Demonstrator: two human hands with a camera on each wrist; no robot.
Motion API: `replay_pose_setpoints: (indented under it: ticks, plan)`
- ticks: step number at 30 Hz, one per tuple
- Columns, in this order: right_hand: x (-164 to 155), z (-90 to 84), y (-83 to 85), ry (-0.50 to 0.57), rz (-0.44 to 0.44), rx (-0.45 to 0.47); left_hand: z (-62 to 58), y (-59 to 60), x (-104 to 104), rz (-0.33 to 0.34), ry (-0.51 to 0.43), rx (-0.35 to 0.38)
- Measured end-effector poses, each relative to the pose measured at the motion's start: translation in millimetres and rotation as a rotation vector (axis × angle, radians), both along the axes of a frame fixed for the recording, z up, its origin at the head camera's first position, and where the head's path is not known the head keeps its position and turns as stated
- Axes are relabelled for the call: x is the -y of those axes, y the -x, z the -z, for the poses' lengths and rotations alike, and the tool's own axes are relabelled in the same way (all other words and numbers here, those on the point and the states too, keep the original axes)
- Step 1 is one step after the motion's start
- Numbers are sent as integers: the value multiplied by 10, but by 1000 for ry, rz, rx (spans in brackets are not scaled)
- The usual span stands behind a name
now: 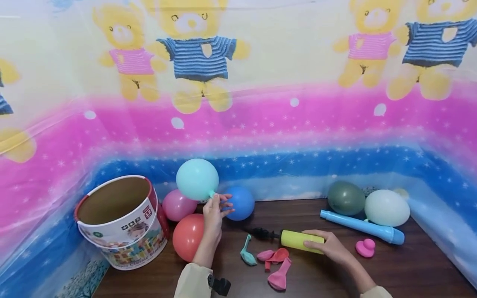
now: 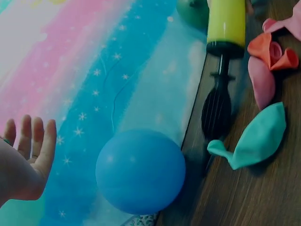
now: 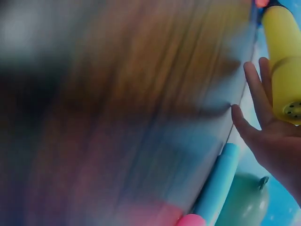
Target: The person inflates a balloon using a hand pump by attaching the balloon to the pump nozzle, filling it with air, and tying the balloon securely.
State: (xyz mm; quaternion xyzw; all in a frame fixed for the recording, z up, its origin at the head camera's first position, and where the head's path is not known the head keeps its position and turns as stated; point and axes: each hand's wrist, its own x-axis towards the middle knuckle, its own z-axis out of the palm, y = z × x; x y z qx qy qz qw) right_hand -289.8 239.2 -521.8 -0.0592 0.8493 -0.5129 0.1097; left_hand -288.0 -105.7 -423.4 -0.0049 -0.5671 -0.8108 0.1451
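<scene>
In the head view my left hand (image 1: 213,217) pinches the neck of an inflated mint balloon (image 1: 197,179), held up above the table; its other fingers are spread. My right hand (image 1: 329,246) grips the yellow barrel of a hand balloon pump (image 1: 302,241), thumb in front, and the pump's black end points left. The left wrist view shows the left hand (image 2: 33,160) at the edge, the mint balloon mostly out of sight. In the right wrist view the pump's perforated end lies against the right hand (image 3: 275,136). Below the pump lie flat balloons, one green (image 1: 247,251) and one pink (image 1: 279,275).
Inflated pink (image 1: 179,205), red (image 1: 189,237) and blue (image 1: 239,203) balloons sit around the left arm, beside a printed bucket (image 1: 123,223). At right are dark green (image 1: 346,198) and pale (image 1: 387,207) balloons, a blue tube (image 1: 361,227) and a pink rubber duck (image 1: 365,248).
</scene>
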Motion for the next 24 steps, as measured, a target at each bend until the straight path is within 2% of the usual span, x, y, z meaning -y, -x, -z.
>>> replay_pose_setpoints:
  ticks: [6, 9, 12, 14, 17, 20, 24]
  plan:
    - [94, -14, 101, -189, -71, -170, -45, -76, 7, 95, 31, 37]
    - [309, -171, 98, -181, -28, -266, -79, -113, -46, 121, 46, 53]
    - [726, -465, 48, -93, 19, -338, -127, -169, -148, 162, 70, 42]
    - [1059, -673, -3, 13, 2, -362, -153, -206, -229, 205, 64, 32]
    - [1507, -907, -93, 175, -35, -341, -170, -259, -361, 271, 1, 10]
    - [1793, -999, -140, 311, -49, -285, -171, -306, -478, 310, -62, 24]
    - [1979, -1010, -159, 398, -38, -253, -169, -360, -571, 302, -97, 61]
